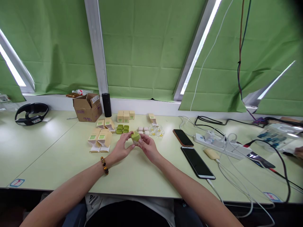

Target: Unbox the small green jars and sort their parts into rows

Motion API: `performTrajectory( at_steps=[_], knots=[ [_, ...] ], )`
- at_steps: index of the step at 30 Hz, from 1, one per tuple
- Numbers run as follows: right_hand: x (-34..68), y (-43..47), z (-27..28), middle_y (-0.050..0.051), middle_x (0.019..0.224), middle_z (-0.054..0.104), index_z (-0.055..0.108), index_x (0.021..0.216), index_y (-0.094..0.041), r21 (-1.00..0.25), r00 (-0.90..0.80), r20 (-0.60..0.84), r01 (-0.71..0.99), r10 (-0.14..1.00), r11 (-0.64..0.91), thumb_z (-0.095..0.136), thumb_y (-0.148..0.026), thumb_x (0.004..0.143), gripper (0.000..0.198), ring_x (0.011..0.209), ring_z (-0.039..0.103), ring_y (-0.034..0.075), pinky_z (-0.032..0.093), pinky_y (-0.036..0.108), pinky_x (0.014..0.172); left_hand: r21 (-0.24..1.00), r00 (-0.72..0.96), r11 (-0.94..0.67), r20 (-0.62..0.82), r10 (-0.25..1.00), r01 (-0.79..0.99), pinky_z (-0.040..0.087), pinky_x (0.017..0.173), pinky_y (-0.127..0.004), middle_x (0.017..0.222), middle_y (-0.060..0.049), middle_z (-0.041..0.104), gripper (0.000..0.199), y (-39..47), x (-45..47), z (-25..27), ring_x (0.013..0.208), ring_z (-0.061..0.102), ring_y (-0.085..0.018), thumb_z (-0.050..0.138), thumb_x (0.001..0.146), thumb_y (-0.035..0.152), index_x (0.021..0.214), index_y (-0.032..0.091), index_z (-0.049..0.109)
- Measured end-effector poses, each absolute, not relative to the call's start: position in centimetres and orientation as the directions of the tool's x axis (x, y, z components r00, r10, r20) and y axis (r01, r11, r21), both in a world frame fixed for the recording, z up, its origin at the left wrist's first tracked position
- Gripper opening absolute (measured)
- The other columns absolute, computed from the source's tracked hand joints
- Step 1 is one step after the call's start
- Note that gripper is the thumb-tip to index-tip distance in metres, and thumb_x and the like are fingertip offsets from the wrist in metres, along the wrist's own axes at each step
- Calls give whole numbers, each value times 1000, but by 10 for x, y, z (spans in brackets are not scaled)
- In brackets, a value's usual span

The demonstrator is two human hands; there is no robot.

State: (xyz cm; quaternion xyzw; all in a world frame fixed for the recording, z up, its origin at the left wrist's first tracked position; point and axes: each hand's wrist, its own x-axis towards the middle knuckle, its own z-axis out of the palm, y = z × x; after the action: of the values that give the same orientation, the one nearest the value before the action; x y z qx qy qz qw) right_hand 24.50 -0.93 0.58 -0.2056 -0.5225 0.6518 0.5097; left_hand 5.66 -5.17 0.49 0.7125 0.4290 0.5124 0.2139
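Observation:
My left hand (122, 147) and my right hand (148, 145) meet above the table, with fingertips closed round a small green piece with a clear lower part (135, 137); its exact kind is too small to make out. Just behind my hands are several small green square cups (122, 128). Short pale pink cylinders (143, 129) lie beyond my right fingers, beside clear cups with yellow spots (156, 131). Opened tan cartons with green labels (100, 138) stand left of my left hand. A beaded bracelet (104, 165) circles my left wrist.
Small tan boxes (126, 116) and another open carton (152, 118) stand farther back. A cardboard box (87, 107) and black cylinder (106, 105) are at the back left. Two phones (198, 162), a power strip (220, 145) and tangled cables occupy the right. Another person's hand (299, 152) shows at the right edge.

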Motion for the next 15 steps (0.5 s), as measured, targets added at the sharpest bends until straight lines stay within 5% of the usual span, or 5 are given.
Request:
performTrajectory(
  at_steps=[7,15],
  knots=[
    [243,-11,1,7,125,62,71,117,-28,-861,-229,507,-190,831,472,87,-37,78,44,115,65,25,62,43,98,798,29,-517,535,844,309,49,105,-43,138,-13,64,40,-51,55,14,127,60,-27,58,102,42,138,25,61],
    [246,-25,9,11,125,59,65,125,-29,-468,-158,860,133,484,874,70,-19,91,36,123,60,29,53,55,109,709,-15,-622,664,748,332,52,98,-41,120,-12,70,24,-48,51,15,114,66,-25,56,103,32,123,22,66]
  ],
)
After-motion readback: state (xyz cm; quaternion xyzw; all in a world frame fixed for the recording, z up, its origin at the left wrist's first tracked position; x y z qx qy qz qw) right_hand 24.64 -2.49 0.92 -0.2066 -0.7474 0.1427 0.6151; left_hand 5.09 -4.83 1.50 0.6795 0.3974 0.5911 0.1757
